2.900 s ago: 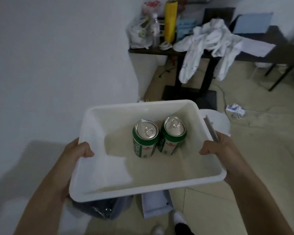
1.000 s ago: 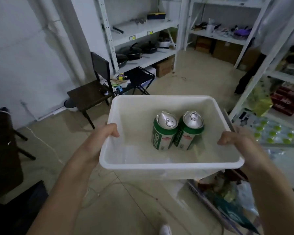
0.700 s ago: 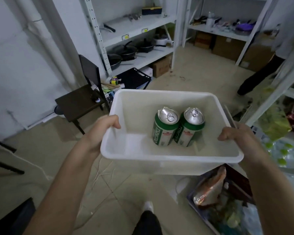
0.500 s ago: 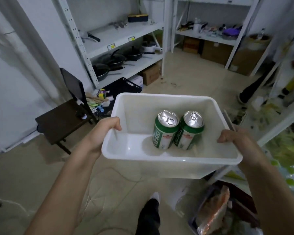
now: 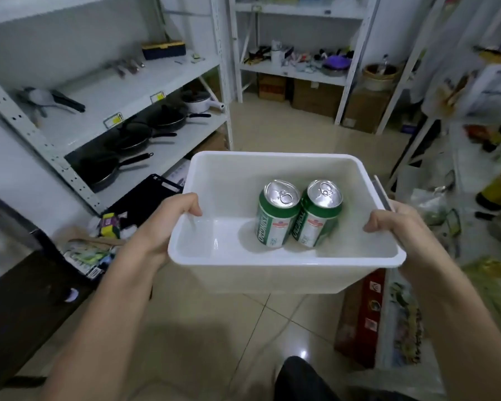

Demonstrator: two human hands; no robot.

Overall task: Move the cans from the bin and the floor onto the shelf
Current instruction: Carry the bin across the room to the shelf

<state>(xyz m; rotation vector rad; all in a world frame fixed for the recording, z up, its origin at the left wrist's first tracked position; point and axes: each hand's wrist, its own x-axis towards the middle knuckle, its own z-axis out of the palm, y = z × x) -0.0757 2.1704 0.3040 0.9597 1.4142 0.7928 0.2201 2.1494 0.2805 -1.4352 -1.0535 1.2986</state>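
Observation:
I carry a white plastic bin (image 5: 275,266) in front of me, above the tiled floor. Two green cans with silver tops stand upright and touching inside it, the left can (image 5: 276,214) and the right can (image 5: 318,212), both toward the bin's right half. My left hand (image 5: 168,224) grips the bin's left rim, thumb over the edge. My right hand (image 5: 394,227) grips the right rim. White metal shelving (image 5: 145,91) stands to the left.
The left shelving holds black pans (image 5: 133,137) and a white pot (image 5: 200,101). More shelving (image 5: 295,70) at the back carries clutter and cardboard boxes. A dark chair (image 5: 21,299) is at lower left, a black crate (image 5: 148,195) beside it. Packaged goods and bottles crowd the right side.
I have turned away from the blank wall and table toward the shelving and walked closer. The bin stays in both hands and the cans have kept their places.

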